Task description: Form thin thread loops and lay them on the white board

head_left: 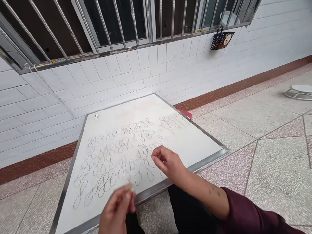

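Note:
My left hand (118, 208) is closed in a pinch above the near edge of the white board. A small tan bit shows at its fingertips, too blurred to name. Over the board's near right part, my right hand (170, 162) has thumb and forefinger pressed together; whatever they may hold is too fine to make out. Beside the hands, many thin wire-like loops (104, 185), some twisted into figure-eights, lie in rough rows on the white board (195, 146). Straighter, tan-ended strands (170, 125) lie near its right edge.
A small white-and-red object (97, 116) sits at the board's far left corner. Behind stands a white tiled wall (136, 78) with barred windows. A dark basket (221, 40) hangs from the bars. A round white stool (301, 91) stands on the floor at right.

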The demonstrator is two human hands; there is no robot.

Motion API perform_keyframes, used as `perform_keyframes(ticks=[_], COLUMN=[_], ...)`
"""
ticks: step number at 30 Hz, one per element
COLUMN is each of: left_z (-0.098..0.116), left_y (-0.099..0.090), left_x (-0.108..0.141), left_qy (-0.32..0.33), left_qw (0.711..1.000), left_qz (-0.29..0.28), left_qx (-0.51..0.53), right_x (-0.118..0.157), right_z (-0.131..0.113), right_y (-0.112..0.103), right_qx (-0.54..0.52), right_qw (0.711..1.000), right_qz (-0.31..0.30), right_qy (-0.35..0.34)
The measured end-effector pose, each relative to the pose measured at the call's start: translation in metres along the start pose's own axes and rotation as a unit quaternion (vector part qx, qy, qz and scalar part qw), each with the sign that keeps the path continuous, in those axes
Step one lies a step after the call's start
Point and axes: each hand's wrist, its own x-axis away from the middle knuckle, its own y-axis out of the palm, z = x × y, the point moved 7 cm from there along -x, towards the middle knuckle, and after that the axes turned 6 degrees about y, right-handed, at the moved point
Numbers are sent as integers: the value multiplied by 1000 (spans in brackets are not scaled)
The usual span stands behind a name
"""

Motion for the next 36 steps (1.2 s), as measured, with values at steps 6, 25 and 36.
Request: perform_keyframes(ticks=[6, 25, 36], left_z=[12, 9, 13], left_y=[47, 37, 36], left_x=[14, 56, 66], left_qy=[-47, -8, 11], left_qw=[992, 994, 995], left_qz=[-69, -53, -20], left_qx=[92, 100, 96], right_x=[44, 83, 94], right_z=[-49, -64, -69], right_y=[-10, -4, -1], right_qx=[-22, -34, 11], right_qw=[997, 995, 989], right_qz=[-14, -40, -26], right_qy=[-68, -89, -147])
